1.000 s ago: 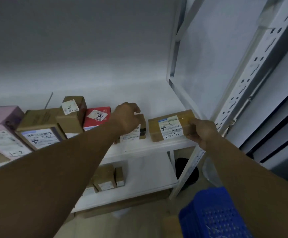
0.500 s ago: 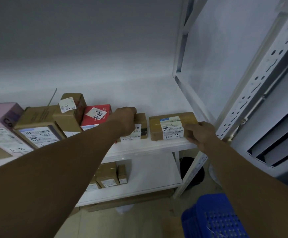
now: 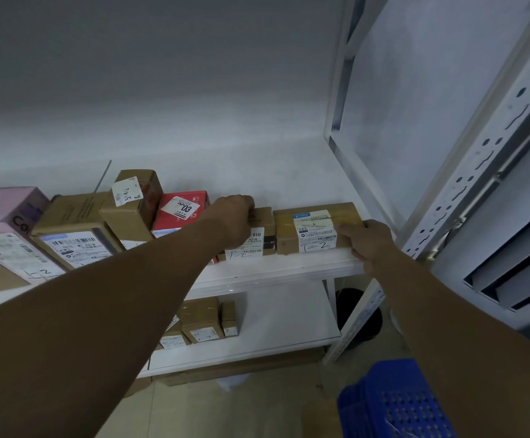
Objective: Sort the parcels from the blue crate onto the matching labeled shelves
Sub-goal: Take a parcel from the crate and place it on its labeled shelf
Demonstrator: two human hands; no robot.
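Left grip: left hand (image 3: pixel 235 221) curled over top of small brown box (image 3: pixel 258 235), fingers closed on its upper edge.
Right grip: right hand (image 3: pixel 369 245) pressed against right end of long brown box (image 3: pixel 315 227); clamped or only touching, cannot tell.
Boxes: side by side on upper shelf (image 3: pixel 285 270), both marked "1-2" by hand.
Left of them: red box (image 3: pixel 183 214), more brown boxes, pink box (image 3: pixel 5 210).
Lower shelf (image 3: pixel 276 324): few small boxes.
Blue crate (image 3: pixel 393 403): on floor, lower right, below right forearm.
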